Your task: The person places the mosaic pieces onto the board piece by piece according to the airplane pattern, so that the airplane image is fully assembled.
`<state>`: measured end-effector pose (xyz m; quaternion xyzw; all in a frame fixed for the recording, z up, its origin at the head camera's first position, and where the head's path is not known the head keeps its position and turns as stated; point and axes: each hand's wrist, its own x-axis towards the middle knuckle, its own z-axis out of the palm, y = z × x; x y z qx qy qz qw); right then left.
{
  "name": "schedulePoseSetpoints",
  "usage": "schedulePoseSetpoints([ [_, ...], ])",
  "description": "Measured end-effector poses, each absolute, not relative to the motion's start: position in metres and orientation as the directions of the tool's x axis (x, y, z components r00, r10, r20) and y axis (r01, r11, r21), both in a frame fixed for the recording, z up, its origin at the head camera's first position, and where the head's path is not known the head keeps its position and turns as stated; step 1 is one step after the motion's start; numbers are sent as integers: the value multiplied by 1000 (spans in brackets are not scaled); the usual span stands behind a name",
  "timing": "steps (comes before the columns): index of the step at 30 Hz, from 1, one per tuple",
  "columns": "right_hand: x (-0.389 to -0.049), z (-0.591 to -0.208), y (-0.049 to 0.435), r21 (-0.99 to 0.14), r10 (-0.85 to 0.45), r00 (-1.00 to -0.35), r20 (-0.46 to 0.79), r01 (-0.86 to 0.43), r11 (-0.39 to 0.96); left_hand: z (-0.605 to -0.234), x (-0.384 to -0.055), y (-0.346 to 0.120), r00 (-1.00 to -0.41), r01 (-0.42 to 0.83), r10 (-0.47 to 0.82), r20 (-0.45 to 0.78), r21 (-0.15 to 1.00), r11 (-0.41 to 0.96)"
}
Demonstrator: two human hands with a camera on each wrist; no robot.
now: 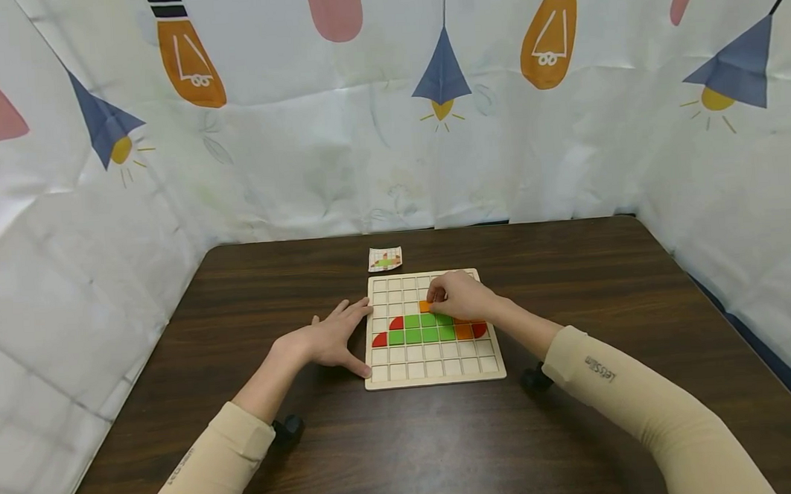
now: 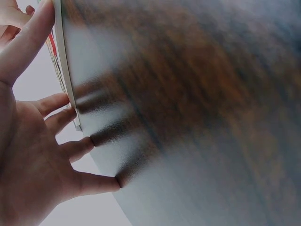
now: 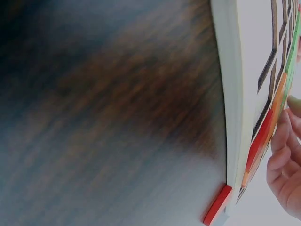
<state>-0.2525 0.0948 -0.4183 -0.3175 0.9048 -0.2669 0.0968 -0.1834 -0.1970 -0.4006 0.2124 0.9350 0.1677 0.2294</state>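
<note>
A pale wooden grid board [image 1: 412, 371] lies on the table, with green tiles [image 1: 413, 336], orange tiles [image 1: 463, 331] and rounded red tiles [image 1: 379, 340] set in its middle rows. My left hand [image 1: 326, 340] has its fingers spread, with the thumb and some fingertips touching the board's left edge; the left wrist view shows the same hand [image 2: 42, 146]. Over the upper part of the board, my right hand [image 1: 461, 297] curls its fingers and pinches an orange square tile [image 1: 424, 306] just above the green row. That hand hides several squares behind it.
Behind the board lies a small picture card [image 1: 385, 260] with a coloured grid pattern. In the right wrist view, a red piece [image 3: 217, 205] rests on the table against the board's edge. Dark wood table [image 1: 270, 283] surrounds the board, and a printed curtain [image 1: 337, 160] hangs behind.
</note>
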Motion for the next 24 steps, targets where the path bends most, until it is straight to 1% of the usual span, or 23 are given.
schedulePoseSetpoints([
  [5,-252,-418,93,-525,-611,-792,-4,-518,675,-400,-184,-197,-804,322,474,-358,408,854],
  [9,-251,-418,98,-533,-605,-796,-13,-506,678,-401,-184,-197,-804,323,475,-358,408,854],
  [16,-249,-413,117,-545,-584,-812,-8,-486,683,-400,-184,-197,-804,321,474,-360,408,855],
  [24,-245,-409,143,-562,-589,-808,6,-490,666,-401,-185,-197,-803,323,476,-359,409,853],
])
